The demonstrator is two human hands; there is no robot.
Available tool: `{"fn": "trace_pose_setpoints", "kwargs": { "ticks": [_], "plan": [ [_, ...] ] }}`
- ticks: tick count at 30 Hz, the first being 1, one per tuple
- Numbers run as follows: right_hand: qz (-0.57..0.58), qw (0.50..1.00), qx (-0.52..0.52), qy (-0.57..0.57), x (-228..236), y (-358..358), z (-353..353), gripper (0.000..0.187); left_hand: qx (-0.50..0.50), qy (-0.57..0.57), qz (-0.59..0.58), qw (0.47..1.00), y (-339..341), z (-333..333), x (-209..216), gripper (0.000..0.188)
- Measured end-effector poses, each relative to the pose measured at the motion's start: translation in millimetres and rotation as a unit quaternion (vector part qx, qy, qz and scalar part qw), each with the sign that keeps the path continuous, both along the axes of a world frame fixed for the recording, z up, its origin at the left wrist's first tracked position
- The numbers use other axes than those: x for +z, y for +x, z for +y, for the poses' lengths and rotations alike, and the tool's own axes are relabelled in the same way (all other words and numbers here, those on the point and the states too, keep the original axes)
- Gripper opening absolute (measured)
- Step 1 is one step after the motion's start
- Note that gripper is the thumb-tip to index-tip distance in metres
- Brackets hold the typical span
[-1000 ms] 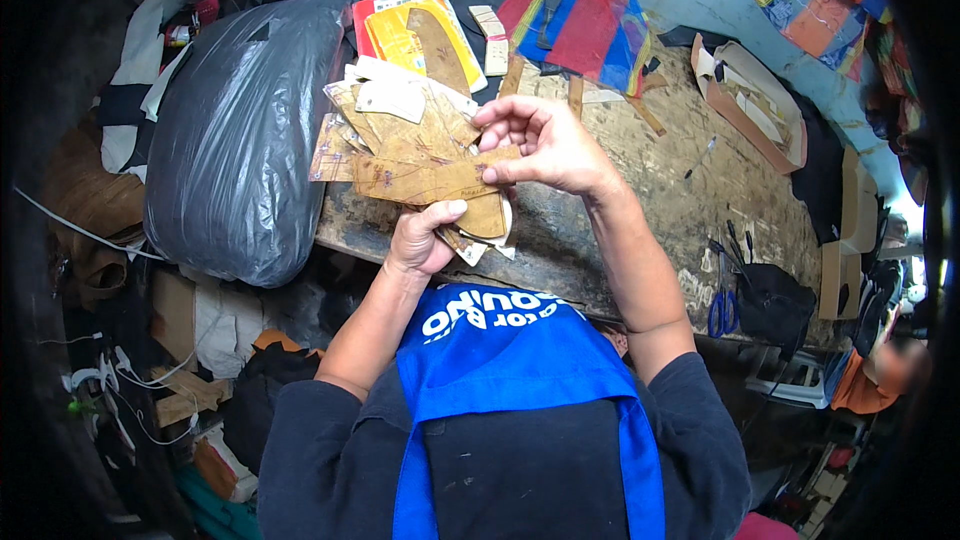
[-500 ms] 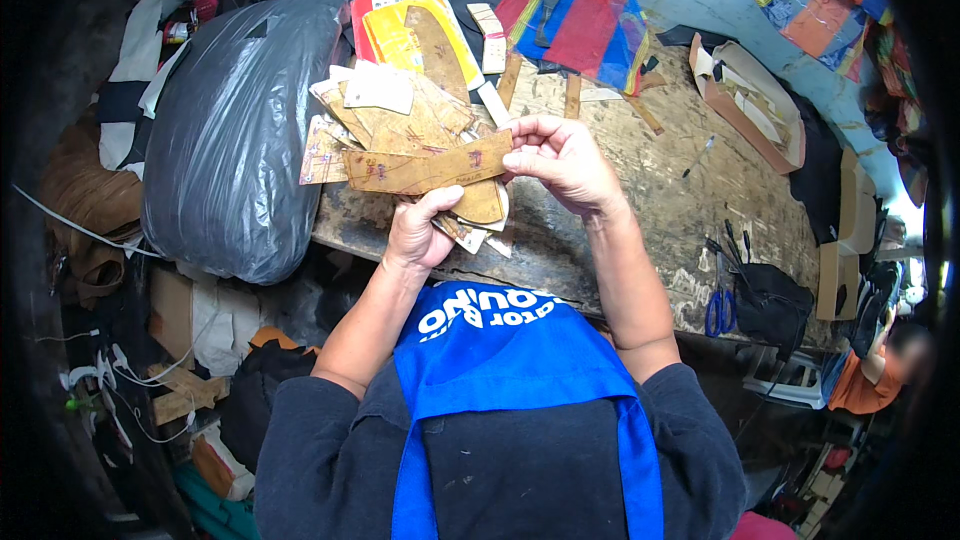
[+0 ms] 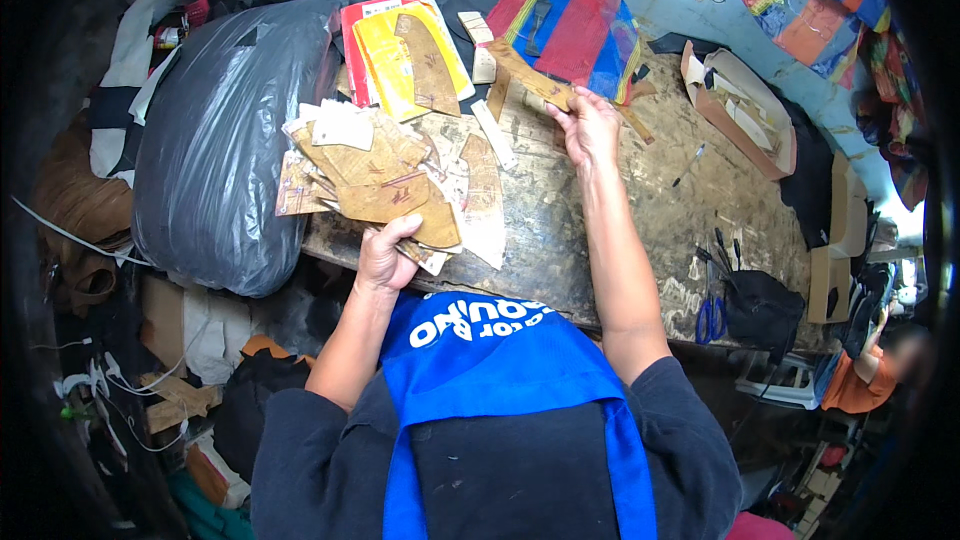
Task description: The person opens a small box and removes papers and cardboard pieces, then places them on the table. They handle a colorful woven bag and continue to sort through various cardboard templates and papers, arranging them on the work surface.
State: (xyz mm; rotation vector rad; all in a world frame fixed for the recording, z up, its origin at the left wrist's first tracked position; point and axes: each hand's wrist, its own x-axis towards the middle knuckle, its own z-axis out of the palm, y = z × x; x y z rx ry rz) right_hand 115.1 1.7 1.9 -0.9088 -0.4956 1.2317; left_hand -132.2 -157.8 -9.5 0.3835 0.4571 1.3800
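Note:
My left hand (image 3: pixel 387 252) is closed on the near edge of a loose stack of cardboard pattern pieces (image 3: pixel 385 165), brown and cream, with pen marks on some. Thumb on top, it grips the stack at the table's front edge. Farther off and to the right, my right hand (image 3: pixel 592 128) pinches one end of a long brown cardboard strip (image 3: pixel 532 76). The strip's other end reaches toward a striped mesh bag (image 3: pixel 570 25). Between my hands a pale, pointed pattern piece (image 3: pixel 484 205) lies on the worn wooden table.
A bulging black plastic bag (image 3: pixel 235 140) stands left of the stack. Yellow and red folders (image 3: pixel 400 60) lie behind it with a brown piece on top. On the right are an open box (image 3: pixel 740 110), a pen (image 3: pixel 688 166) and blue-handled scissors (image 3: pixel 710 318). Another person (image 3: pixel 862 380) is at far right.
My right hand has carried the long strip off the stack, away from me toward the mesh bag. My left hand and the stack have shifted slightly left, exposing the pale pointed piece.

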Motion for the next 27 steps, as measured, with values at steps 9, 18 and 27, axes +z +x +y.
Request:
{"fn": "trace_pose_setpoints", "kwargs": {
  "ticks": [9,18,27],
  "plan": [
    [-0.547,0.824,0.061,-0.133,-38.2,-36.8,-8.2,0.053,0.014,-0.011,0.034,0.999,-10.5,1.9,-8.7,0.067],
    [-0.532,0.820,0.185,-0.104,-11.7,-47.4,14.1,0.017,0.008,-0.013,0.038,0.999,-11.8,-1.0,-5.8,0.065],
    [-0.715,0.667,0.157,-0.140,39.7,-81.7,68.5,0.049,-0.018,-0.017,0.025,0.999,-11.6,1.9,-10.1,0.066]
  ]
}}
